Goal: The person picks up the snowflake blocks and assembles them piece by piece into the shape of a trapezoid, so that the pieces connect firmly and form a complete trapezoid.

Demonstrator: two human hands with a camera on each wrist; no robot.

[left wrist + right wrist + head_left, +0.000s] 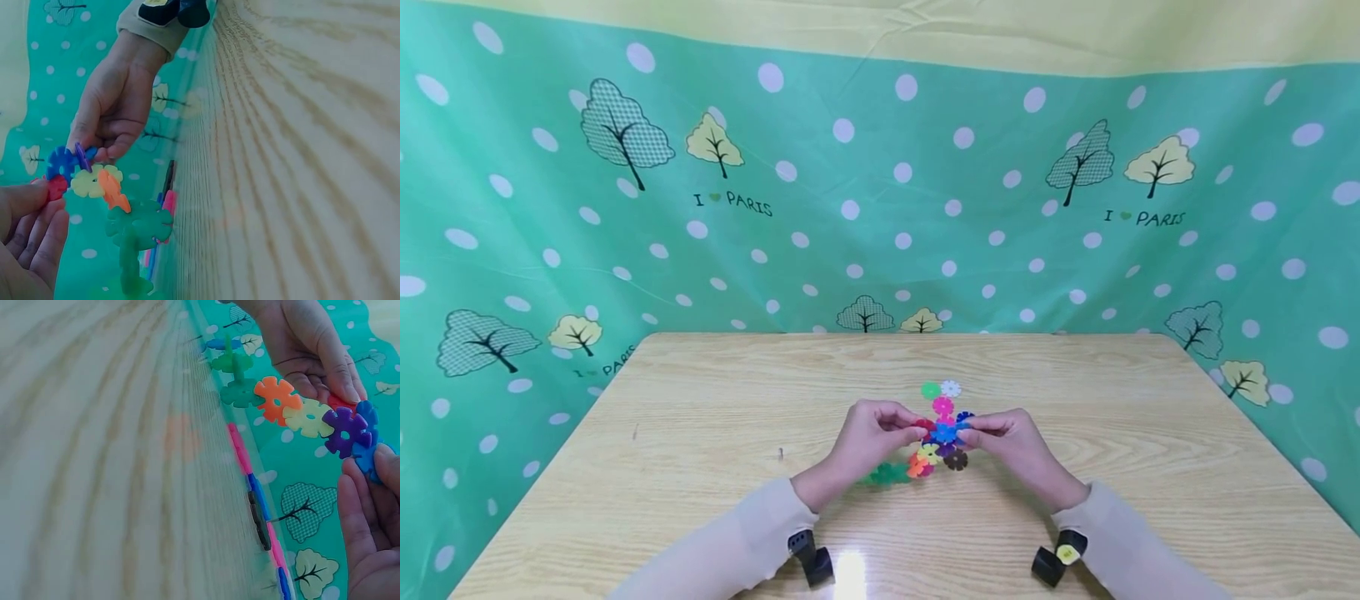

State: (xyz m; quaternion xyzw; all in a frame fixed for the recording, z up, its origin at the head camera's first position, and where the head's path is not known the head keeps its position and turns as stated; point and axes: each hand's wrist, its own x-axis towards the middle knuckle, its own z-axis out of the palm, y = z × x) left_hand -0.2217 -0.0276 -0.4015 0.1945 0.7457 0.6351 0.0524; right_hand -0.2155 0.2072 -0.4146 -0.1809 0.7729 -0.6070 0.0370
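Head view, wooden table (700,400), dotted cloth (880,196)

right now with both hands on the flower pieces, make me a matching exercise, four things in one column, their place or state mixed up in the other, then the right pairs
Column one
1. left hand
2. right hand
3. orange piece
4. white piece

Column two
a. on the table, beside a light green piece
b. pinches a blue piece
c. pinches a red piece
d. linked between a yellow piece and a dark green piece

Right pairs: 1-c, 2-b, 3-d, 4-a
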